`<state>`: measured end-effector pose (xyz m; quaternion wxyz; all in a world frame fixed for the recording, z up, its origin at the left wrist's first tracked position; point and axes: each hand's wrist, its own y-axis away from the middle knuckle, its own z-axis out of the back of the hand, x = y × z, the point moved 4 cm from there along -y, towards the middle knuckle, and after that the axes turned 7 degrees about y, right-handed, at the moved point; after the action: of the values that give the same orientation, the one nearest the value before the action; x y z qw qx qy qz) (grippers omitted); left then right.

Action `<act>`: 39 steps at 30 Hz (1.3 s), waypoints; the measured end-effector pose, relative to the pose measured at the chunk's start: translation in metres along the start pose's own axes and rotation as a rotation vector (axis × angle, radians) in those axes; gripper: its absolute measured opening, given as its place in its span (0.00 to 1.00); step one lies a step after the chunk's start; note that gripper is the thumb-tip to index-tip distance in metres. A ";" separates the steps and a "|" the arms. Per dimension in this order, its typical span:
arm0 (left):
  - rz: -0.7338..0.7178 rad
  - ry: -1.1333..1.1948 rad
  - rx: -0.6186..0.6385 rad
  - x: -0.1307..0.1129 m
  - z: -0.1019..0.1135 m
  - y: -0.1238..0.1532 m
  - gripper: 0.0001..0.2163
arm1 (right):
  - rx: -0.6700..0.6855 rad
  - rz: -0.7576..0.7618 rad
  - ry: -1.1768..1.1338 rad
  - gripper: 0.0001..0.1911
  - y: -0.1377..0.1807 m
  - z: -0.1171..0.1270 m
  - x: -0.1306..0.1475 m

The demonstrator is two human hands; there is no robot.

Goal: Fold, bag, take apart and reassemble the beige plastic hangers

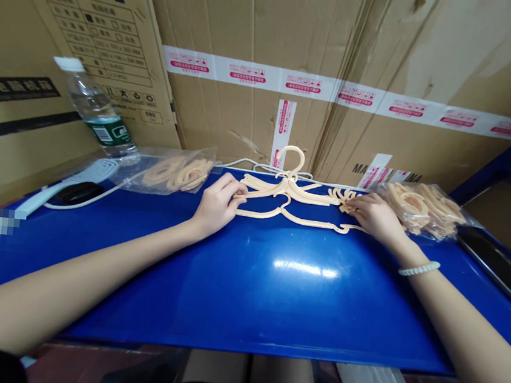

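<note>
Several peach plastic clothes hangers [310, 195] lie stacked on the blue table, with a curved hook [302, 158] pointing up at the back. One more hanger [309, 223] lies flat in front of them. My left hand [218, 204] is closed in a pinch on the left arm end of a hanger in the stack. At the other side my right hand [379, 220], a beaded bracelet on its wrist, is closed at the fanned-out hanger ends [345, 196]. Its fingertips are partly hidden, as is the front hanger's right tip.
Clear bags of peach hanger parts lie left [177, 174] and right [422, 206]. A water bottle [101, 117], a pale blue slotted object [93, 169], a black mouse-like object [79, 193] and a white cable are left. A phone [498, 266] lies right. Cardboard boxes [254, 27] stand behind the table [244, 300].
</note>
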<state>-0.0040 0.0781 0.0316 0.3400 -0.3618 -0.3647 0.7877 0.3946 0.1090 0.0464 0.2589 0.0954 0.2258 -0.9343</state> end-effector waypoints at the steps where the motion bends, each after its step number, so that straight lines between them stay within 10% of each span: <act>1: 0.004 0.001 0.001 0.000 0.000 0.000 0.03 | -0.016 0.006 0.007 0.14 0.000 0.002 0.001; 10: 0.055 0.045 -0.007 0.003 -0.001 0.000 0.03 | -0.151 -0.043 -0.099 0.12 -0.002 0.014 0.003; 21: 0.063 0.070 0.009 0.004 -0.001 -0.001 0.04 | -0.604 -0.645 -0.480 0.04 0.007 0.070 0.004; 25: 0.057 0.072 -0.006 0.004 0.000 -0.001 0.04 | -0.537 -0.713 -1.005 0.09 0.005 0.065 0.010; 39: 0.030 0.073 0.001 0.002 0.000 -0.001 0.04 | -0.209 -0.877 -1.582 0.11 0.005 0.026 0.031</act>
<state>-0.0044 0.0805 0.0317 0.3412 -0.3955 -0.3463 0.7792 0.3692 0.0791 0.0586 -0.0328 -0.6921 0.0819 -0.7164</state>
